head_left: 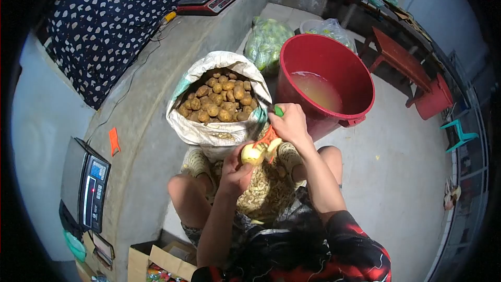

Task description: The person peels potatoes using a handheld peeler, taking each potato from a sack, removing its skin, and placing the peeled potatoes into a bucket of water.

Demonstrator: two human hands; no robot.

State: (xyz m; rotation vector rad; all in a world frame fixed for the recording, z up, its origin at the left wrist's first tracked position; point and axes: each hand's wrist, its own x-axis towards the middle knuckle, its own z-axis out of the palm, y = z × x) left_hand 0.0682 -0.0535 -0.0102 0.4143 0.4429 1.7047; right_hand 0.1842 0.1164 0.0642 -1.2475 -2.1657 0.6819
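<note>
My left hand [236, 173] is wrapped round a partly peeled potato [252, 155], its pale yellow flesh facing up. My right hand [292, 124] grips an orange peeler [268, 136], whose head is beside the potato's right side. A pale piece of peel [275, 144] hangs at the peeler. Out of the top of my right fist pokes a green handle-like piece [278, 110]; what it belongs to is mostly hidden. Under both hands, a heap of peelings [263, 190] lies between my feet. Just beyond, an open white sack [219, 138] holds many unpeeled brown potatoes [219, 96].
A large red tub [327, 73] with cloudy liquid stands ahead right. Behind the sack is a bag of green produce [269, 42]. The concrete ledge [151, 83] at left carries scales [94, 188] and another orange tool [114, 141]. A cardboard box [156, 261] sits at lower left.
</note>
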